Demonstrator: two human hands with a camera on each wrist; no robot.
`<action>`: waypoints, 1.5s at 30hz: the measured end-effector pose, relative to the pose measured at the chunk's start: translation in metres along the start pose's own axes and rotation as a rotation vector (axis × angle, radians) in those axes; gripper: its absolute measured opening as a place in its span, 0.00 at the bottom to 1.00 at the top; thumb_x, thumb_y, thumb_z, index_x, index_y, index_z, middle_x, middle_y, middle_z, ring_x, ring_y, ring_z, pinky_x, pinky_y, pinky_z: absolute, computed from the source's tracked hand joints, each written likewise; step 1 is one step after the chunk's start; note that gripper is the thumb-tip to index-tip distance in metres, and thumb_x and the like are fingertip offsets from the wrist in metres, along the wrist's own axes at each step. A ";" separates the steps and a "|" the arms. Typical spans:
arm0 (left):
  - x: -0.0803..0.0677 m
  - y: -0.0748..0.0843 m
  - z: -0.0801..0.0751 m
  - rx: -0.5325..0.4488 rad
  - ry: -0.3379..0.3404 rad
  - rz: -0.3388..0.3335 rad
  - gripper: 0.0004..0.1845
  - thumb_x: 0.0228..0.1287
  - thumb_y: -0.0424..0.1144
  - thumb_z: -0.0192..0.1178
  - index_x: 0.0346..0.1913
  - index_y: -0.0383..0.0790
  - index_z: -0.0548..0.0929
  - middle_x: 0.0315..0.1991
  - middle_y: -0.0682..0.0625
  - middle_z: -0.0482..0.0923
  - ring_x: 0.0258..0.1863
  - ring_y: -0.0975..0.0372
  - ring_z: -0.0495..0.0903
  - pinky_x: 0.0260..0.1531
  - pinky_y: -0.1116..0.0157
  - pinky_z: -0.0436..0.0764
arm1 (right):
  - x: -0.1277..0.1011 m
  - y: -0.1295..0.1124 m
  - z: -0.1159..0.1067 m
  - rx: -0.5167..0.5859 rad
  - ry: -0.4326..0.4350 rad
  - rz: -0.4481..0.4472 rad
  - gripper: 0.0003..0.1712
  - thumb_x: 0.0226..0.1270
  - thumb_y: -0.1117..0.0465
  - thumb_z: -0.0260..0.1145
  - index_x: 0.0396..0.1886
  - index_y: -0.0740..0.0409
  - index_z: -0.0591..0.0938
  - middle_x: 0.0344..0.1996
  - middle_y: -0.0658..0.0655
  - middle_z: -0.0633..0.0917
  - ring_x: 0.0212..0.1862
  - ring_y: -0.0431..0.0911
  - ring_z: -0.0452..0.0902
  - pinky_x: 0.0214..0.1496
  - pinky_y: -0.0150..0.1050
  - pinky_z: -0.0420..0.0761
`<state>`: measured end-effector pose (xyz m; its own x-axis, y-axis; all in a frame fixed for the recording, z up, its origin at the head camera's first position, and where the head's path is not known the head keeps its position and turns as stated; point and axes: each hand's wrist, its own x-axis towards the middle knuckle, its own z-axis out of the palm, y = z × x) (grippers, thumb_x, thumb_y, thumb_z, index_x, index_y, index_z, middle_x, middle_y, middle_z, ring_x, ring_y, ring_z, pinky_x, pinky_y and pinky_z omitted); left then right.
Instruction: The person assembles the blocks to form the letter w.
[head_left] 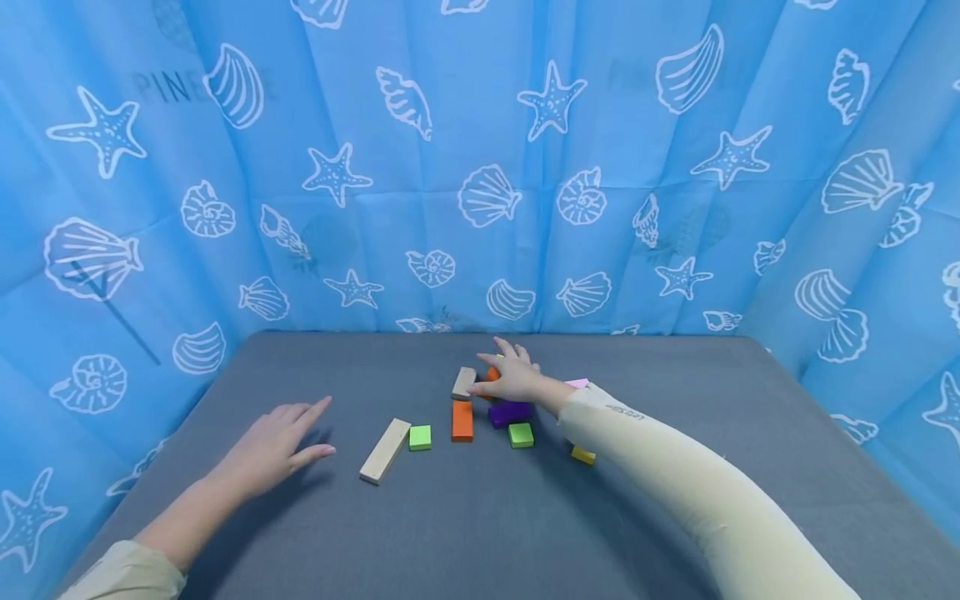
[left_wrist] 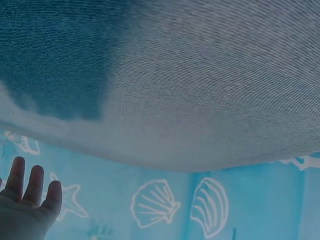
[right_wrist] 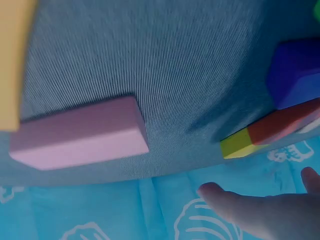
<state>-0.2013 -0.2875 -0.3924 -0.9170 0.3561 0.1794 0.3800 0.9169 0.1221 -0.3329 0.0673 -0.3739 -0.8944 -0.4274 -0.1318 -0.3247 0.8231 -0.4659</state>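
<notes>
My right hand (head_left: 517, 375) hovers over the block group with its fingers spread and nothing in them. Its thumb tip overlaps a short plain wooden block (head_left: 463, 383) in the head view. Under the palm, partly covered, are an orange block (head_left: 491, 379) and a yellow-green block (right_wrist: 239, 145). Just below the hand lies a purple block (head_left: 510, 415), with a green block (head_left: 521, 435) nearer me. My left hand (head_left: 273, 446) is held above the table at the left, fingers extended, holding nothing. A long plain wooden block (head_left: 385, 452) lies to its right.
Between the long wooden block and the group lie a light green block (head_left: 420, 437) and another orange block (head_left: 462, 422). A pink block (right_wrist: 80, 134) and a yellow block (head_left: 582, 455) lie by the right forearm. Blue shell-print curtains (head_left: 420, 167) border the grey table (head_left: 300, 542).
</notes>
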 end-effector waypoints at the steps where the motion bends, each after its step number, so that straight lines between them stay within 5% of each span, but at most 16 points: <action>1: 0.001 0.000 0.001 -0.002 -0.004 0.002 0.39 0.65 0.54 0.61 0.70 0.32 0.66 0.56 0.33 0.75 0.56 0.39 0.72 0.52 0.40 0.69 | 0.003 -0.001 0.001 -0.024 -0.008 0.004 0.40 0.66 0.40 0.64 0.73 0.50 0.66 0.77 0.59 0.46 0.74 0.66 0.36 0.65 0.69 0.48; 22: 0.013 0.019 0.000 -0.042 -0.026 0.055 0.37 0.64 0.53 0.62 0.69 0.32 0.68 0.56 0.35 0.75 0.57 0.41 0.73 0.52 0.41 0.69 | 0.037 0.001 0.019 -0.070 -0.083 -0.010 0.44 0.65 0.38 0.63 0.71 0.60 0.67 0.76 0.57 0.54 0.76 0.59 0.37 0.66 0.69 0.44; 32: 0.017 0.021 0.002 -0.027 -0.054 0.072 0.37 0.65 0.53 0.61 0.69 0.33 0.68 0.55 0.37 0.76 0.55 0.43 0.74 0.51 0.42 0.71 | 0.041 -0.003 0.021 -0.044 -0.013 -0.047 0.42 0.58 0.44 0.73 0.67 0.60 0.72 0.71 0.60 0.65 0.74 0.61 0.46 0.64 0.71 0.48; 38: 0.020 0.025 0.004 -0.031 -0.084 0.084 0.38 0.65 0.56 0.60 0.69 0.33 0.68 0.55 0.36 0.76 0.55 0.43 0.74 0.52 0.43 0.70 | 0.040 -0.008 0.022 0.004 0.067 -0.064 0.33 0.55 0.51 0.77 0.58 0.58 0.76 0.56 0.58 0.78 0.61 0.55 0.65 0.61 0.58 0.62; 45: 0.027 0.031 0.007 -0.026 -0.096 0.096 0.37 0.66 0.56 0.59 0.68 0.34 0.69 0.54 0.39 0.76 0.54 0.45 0.75 0.51 0.45 0.72 | 0.040 -0.010 0.023 0.185 0.127 -0.072 0.17 0.60 0.63 0.72 0.47 0.59 0.78 0.41 0.56 0.80 0.44 0.49 0.72 0.49 0.45 0.73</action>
<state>-0.2150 -0.2478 -0.3909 -0.8830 0.4592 0.0972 0.4688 0.8730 0.1341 -0.3587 0.0334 -0.3953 -0.9063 -0.4225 0.0137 -0.3379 0.7047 -0.6239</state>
